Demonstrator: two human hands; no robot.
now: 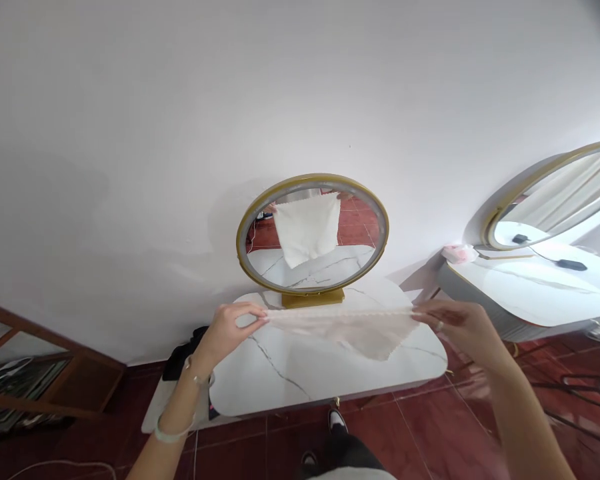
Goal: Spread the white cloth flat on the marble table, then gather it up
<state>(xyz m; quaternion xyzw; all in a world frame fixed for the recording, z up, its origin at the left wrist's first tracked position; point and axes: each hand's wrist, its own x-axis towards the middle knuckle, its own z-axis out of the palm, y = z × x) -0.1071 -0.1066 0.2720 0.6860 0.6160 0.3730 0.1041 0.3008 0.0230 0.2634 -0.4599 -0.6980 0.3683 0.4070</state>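
A thin white cloth [360,333] with a zigzag edge is stretched between my two hands above the marble-patterned table. My left hand [233,328] pinches its left upper corner between thumb and fingers. At the opposite corner, my right hand [450,320] grips the fabric the same way. The top edge is taut and nearly level, while the lower part hangs loosely toward me. Behind it stands a round gold-rimmed mirror [313,179], which reflects the cloth and parts of the hands.
The white table [285,380] has grey veins and rounded corners. To the right, a second table [530,293] carries another mirror [490,227], a black adapter [571,265] and a pink-and-white packet [459,253]. A wooden shelf [85,380] stands left. Red tiles [405,433] cover the floor.
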